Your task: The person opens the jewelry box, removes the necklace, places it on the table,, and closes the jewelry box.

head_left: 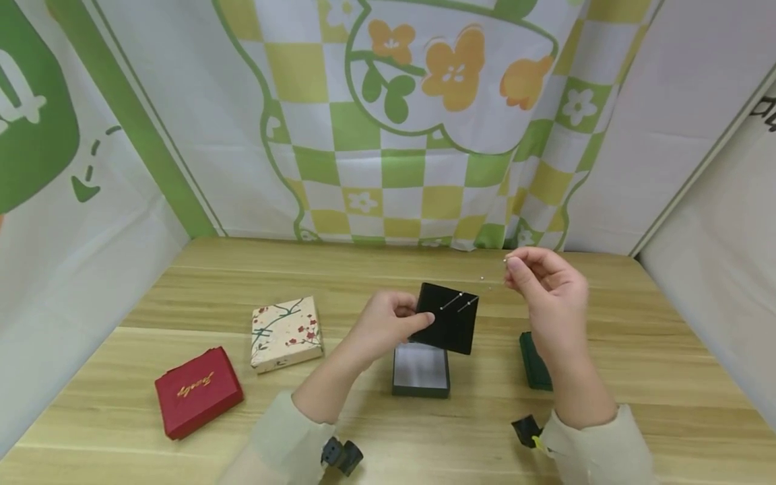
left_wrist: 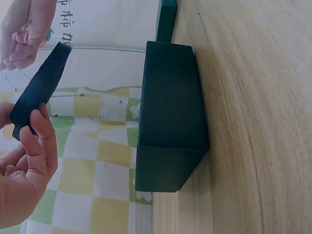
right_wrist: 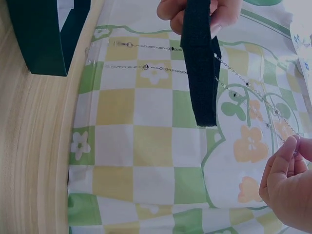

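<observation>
My left hand (head_left: pixel 388 322) pinches a black jewelry pad (head_left: pixel 445 330) by its left edge, thumb on its face, and holds it raised above an open dark green box (head_left: pixel 420 392). A thin silver chain necklace (right_wrist: pixel 265 100) runs across the pad in two strands, and its ends dangle behind the pad in the right wrist view. Up to the right, my right hand (head_left: pixel 554 286) pinches the chain between thumb and forefinger and draws it away from the pad. The left wrist view shows the pad (left_wrist: pixel 41 90) nearly edge-on.
A green box lid (head_left: pixel 535 364) lies partly behind my right forearm. To the left are a cream box with a floral print (head_left: pixel 287 333) and a red box with gold lettering (head_left: pixel 199 393). A patterned curtain (head_left: pixel 403 168) hangs behind the wooden table (head_left: pixel 473 431).
</observation>
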The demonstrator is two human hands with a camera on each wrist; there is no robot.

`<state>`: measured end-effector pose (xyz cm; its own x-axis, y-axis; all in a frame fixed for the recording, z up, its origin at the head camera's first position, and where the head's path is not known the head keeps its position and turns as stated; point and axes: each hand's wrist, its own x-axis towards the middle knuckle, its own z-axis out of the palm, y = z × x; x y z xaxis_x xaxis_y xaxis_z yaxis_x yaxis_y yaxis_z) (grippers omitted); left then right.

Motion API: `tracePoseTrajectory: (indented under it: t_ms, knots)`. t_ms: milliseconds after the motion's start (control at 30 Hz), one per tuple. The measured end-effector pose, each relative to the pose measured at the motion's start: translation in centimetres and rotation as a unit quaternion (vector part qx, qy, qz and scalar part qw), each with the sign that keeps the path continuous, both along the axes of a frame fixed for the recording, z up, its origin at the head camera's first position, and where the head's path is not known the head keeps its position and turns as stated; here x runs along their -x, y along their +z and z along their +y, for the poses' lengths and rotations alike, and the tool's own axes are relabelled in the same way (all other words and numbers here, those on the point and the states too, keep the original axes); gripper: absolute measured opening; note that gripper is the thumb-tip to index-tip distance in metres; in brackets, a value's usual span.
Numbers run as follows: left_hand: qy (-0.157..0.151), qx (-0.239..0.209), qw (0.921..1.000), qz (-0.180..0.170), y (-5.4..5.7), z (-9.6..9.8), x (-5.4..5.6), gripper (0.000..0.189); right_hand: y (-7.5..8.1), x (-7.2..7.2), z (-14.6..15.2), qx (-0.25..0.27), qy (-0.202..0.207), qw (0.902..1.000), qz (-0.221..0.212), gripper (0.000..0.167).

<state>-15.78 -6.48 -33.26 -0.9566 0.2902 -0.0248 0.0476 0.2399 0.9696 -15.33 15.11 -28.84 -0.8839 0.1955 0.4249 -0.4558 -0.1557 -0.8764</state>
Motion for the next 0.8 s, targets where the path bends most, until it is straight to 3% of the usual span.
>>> tracePoseTrajectory:
  t_ms: [300,633,800]
  knots:
    - [0.002,0.002,1.0000,0.004,0.04,-0.06,-0.02,0.023,0.42,-0.02,0.69,0.048,-0.002,0.9989,0.005,0.009]
    - [0.010,-0.010,0.9998,-0.016,0.05,-0.13,0.13,0.017,0.49,0.03,0.83,0.083,0.003,0.9965,0.013,0.002]
    - [0.009,0.026,0.9996,0.010,-0.09,0.02,0.01,0.015,0.53,-0.05,0.63,0.064,-0.008,0.9978,0.010,0.002]
